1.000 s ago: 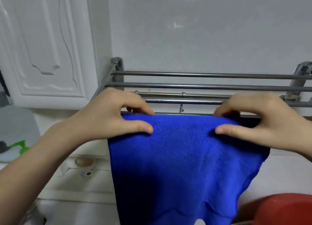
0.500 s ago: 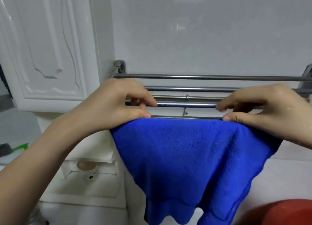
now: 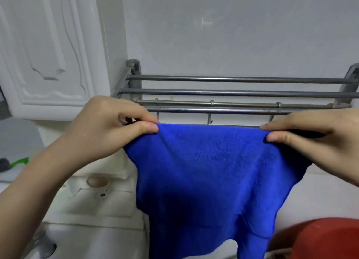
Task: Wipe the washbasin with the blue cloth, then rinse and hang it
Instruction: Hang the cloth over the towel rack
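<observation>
The blue cloth (image 3: pixel 209 177) hangs draped over the front bar of a steel wall rack (image 3: pixel 233 92), its lower part falling towards the bottom of the view. My left hand (image 3: pixel 108 128) pinches the cloth's top left edge between thumb and forefinger. My right hand (image 3: pixel 310 136) pinches the top right edge the same way. The top edge is stretched straight between both hands along the bar. A corner of the white washbasin (image 3: pixel 93 241) shows at lower left.
The rack has several parallel bars and small hooks (image 3: pixel 210 120) under them. A white cabinet door (image 3: pixel 44 54) stands at left. A red basin (image 3: pixel 318 239) sits at lower right. A small jar (image 3: pixel 99 186) and a green-handled brush (image 3: pixel 17 162) lie at left.
Both hands have spread apart along the bar, pulling the cloth's top edge wider and flatter. The cloth has shifted a little to the right.
</observation>
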Demonstrator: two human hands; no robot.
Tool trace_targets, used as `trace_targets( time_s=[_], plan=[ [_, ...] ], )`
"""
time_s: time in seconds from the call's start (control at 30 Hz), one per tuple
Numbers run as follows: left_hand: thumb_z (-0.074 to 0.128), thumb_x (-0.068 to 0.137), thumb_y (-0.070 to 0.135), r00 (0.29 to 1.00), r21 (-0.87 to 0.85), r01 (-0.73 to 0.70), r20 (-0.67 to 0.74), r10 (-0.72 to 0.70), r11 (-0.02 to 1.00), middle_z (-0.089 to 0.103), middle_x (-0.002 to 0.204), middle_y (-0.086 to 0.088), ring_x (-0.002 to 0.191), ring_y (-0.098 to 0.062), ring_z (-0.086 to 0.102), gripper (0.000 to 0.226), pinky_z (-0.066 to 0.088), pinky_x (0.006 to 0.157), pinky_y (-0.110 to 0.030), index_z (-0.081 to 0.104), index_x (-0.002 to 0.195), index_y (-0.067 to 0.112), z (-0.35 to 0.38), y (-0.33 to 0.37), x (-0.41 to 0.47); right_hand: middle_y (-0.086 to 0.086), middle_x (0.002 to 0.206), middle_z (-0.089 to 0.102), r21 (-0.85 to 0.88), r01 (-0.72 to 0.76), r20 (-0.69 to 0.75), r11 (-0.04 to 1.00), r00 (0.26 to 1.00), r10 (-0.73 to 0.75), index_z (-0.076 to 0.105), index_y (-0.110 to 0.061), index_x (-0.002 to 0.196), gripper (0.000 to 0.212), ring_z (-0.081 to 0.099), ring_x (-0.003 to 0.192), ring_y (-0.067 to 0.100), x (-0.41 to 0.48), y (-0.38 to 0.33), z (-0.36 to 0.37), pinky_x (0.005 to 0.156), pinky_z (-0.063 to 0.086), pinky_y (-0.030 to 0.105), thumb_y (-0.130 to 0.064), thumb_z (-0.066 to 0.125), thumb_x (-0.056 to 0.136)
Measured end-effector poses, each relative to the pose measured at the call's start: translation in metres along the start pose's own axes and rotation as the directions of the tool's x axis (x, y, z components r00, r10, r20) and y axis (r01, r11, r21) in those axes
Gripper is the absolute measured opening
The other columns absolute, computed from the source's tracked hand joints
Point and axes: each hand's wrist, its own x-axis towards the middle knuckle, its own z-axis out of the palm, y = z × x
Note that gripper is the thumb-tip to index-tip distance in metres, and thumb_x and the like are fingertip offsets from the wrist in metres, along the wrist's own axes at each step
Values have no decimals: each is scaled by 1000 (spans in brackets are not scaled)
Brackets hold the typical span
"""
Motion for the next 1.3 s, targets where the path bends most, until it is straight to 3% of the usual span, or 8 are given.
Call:
trace_targets(
  time_s=[0.17, 0.3, 0.47, 0.63, 0.73, 0.83, 1.1, 1.3],
  plan=[
    [79, 74, 31, 995, -26, 97, -18, -98, 995, 68, 76, 10, 77, -11, 60, 9, 38, 57, -5, 73, 76, 39, -11, -3, 25, -36, 100, 61, 17, -41, -115, 999, 992, 43, 78, -20, 90, 10, 58, 84, -24, 18, 8, -13, 74, 37, -5, -27, 76, 82],
    [69, 71, 40, 998, -37, 55, -11, -56, 998, 68, 82, 12, 88, 1, 55, 11, 39, 76, -7, 69, 81, 44, -15, -9, 39, -52, 91, 57, -55, -42, -161, 998, 986, 33, 76, -21, 86, 6, 56, 82, -27, 38, 14, -13, 76, 35, -5, -21, 74, 81],
    [71, 64, 53, 985, 5, 21, 172, -21, 1000, 59, 88, 6, 93, -8, 56, 22, 39, 80, -10, 75, 79, 38, -19, -12, 36, -13, 91, 71, -41, 35, 34, 999, 999, -34, 76, -28, 81, 7, 66, 90, 11, 41, 25, -13, 82, 47, 20, -30, 82, 77],
    [81, 75, 23, 983, -69, 67, 173, -55, 995, 68, 82, 10, 81, -11, 60, 11, 41, 58, -9, 76, 83, 30, -18, -3, 25, -7, 94, 68, 73, 29, 64, 997, 997, -34, 74, -25, 83, 11, 64, 87, 18, 31, 22, -12, 80, 49, 29, -14, 76, 81],
    [71, 72, 44, 985, -137, 65, 167, -41, 988, 71, 87, 15, 85, -4, 63, 15, 42, 70, -11, 76, 82, 34, -18, 0, 15, -12, 92, 73, 139, 23, 80, 990, 996, -34, 74, -27, 88, 3, 68, 86, 13, 20, 13, -14, 79, 50, 21, -28, 71, 88],
    [70, 66, 52, 988, -54, -9, 151, 17, 998, 68, 88, 13, 84, -5, 63, 27, 41, 73, -13, 76, 84, 33, -11, 1, 5, -13, 92, 72, 7, 90, 92, 996, 992, -90, 75, -28, 95, 19, 68, 84, 10, 10, 8, -10, 76, 49, 21, -41, 72, 82],
    [70, 74, 30, 999, -57, 43, -12, -44, 997, 68, 81, 12, 78, -8, 62, 5, 42, 68, -15, 74, 74, 27, -8, 2, 13, -21, 93, 71, 64, -41, -138, 997, 989, 49, 77, -25, 83, 9, 66, 84, -4, 13, 9, -4, 77, 42, 3, -16, 75, 81],
    [58, 75, 53, 985, -85, 65, 163, -51, 994, 70, 81, 11, 82, -14, 63, 27, 44, 68, -24, 76, 78, 34, -7, -3, 6, -19, 89, 74, 134, -110, 69, 985, 992, 102, 77, -29, 88, 16, 69, 88, 4, 9, 6, -1, 79, 52, 23, -38, 64, 84]
  ],
)
